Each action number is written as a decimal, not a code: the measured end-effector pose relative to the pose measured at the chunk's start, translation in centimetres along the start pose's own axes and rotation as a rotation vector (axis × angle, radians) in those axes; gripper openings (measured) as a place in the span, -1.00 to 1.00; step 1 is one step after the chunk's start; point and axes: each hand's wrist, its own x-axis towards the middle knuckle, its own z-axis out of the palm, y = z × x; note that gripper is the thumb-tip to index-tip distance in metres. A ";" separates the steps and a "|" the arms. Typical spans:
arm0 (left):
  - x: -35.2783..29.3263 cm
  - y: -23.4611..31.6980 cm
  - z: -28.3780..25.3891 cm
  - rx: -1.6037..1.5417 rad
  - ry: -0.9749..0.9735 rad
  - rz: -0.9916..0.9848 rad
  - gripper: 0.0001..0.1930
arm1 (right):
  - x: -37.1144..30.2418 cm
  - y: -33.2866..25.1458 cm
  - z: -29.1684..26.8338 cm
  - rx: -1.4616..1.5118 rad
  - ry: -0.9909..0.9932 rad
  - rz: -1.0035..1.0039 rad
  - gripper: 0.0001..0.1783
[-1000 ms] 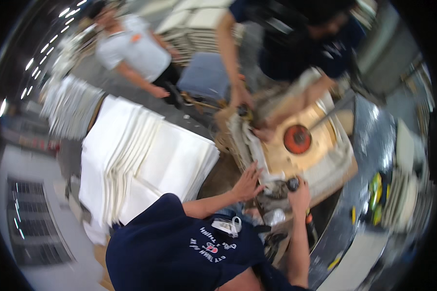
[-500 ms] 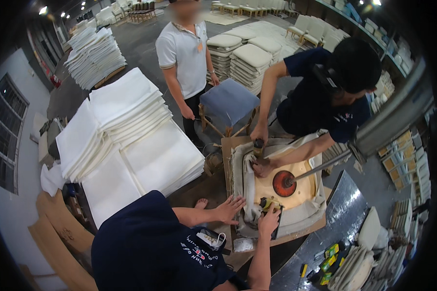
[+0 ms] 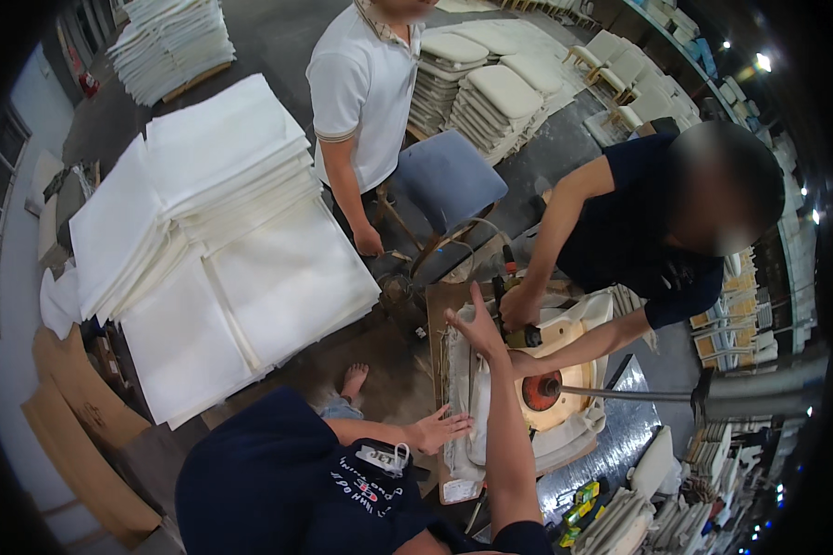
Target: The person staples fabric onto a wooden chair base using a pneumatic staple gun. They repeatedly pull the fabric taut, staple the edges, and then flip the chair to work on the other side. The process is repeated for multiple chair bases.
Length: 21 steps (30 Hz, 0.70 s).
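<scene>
Fingers spread and seemingly empty, my right hand [image 3: 481, 333] has come up off the tool it gripped half a second ago. That leaves my left hand [image 3: 435, 431], fingers slightly apart, steadying the fabric-edged seat [image 3: 572, 412] under the red disc [image 3: 539, 392]; I can't make out where the tool lies.

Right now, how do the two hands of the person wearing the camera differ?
Pose: the left hand points rightward, fingers stretched onto the pale fabric; the right hand points forward, fingers spread apart.
Place: the left hand is nearer the wearer's body; the right hand is farther forward, near a co-worker's hand.
Shared: both are bare, no tool visible in either.
</scene>
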 end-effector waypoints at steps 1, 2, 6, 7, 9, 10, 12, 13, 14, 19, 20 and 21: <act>0.0 -0.2 -0.3 -0.058 -0.014 0.007 0.25 | 2.0 -0.9 0.2 0.014 -0.033 0.027 0.43; 0.2 -0.2 -0.4 -0.122 -0.030 0.014 0.25 | 4.2 -1.0 0.5 0.020 -0.061 0.037 0.46; -0.4 -0.7 -0.2 -0.103 0.042 0.045 0.25 | 10.8 0.6 2.3 -0.019 -0.178 0.097 0.56; -0.2 -0.9 0.4 -0.104 0.077 0.049 0.26 | 12.4 0.8 2.7 -0.047 -0.210 0.105 0.58; -0.3 -1.2 1.1 -0.103 0.127 0.060 0.26 | 15.6 1.5 4.2 -0.022 -0.248 0.049 0.65; -0.3 -1.5 1.3 -0.105 0.151 0.055 0.26 | 16.8 0.8 5.2 -0.011 -0.287 0.025 0.65; -0.1 -2.0 1.5 -0.091 0.183 0.053 0.26 | 19.3 0.0 6.6 -0.005 -0.322 -0.013 0.66; -0.1 -1.9 1.7 -0.085 0.194 0.043 0.26 | 20.4 -0.3 7.5 -0.012 -0.336 -0.027 0.66; 0.0 -2.0 1.7 -0.073 0.202 0.039 0.26 | 21.4 -0.4 8.0 -0.016 -0.341 -0.042 0.67; 0.0 -3.4 -1.8 -0.058 0.054 0.023 0.26 | 26.5 2.9 10.1 -0.047 -0.143 -0.117 0.18; 0.2 -4.0 -1.9 -0.024 0.063 0.021 0.26 | 26.9 3.0 10.1 -0.087 -0.190 -0.002 0.02; 0.2 -4.9 -2.9 -0.009 0.019 0.013 0.24 | 26.8 2.7 10.6 -0.088 -0.122 0.007 -0.08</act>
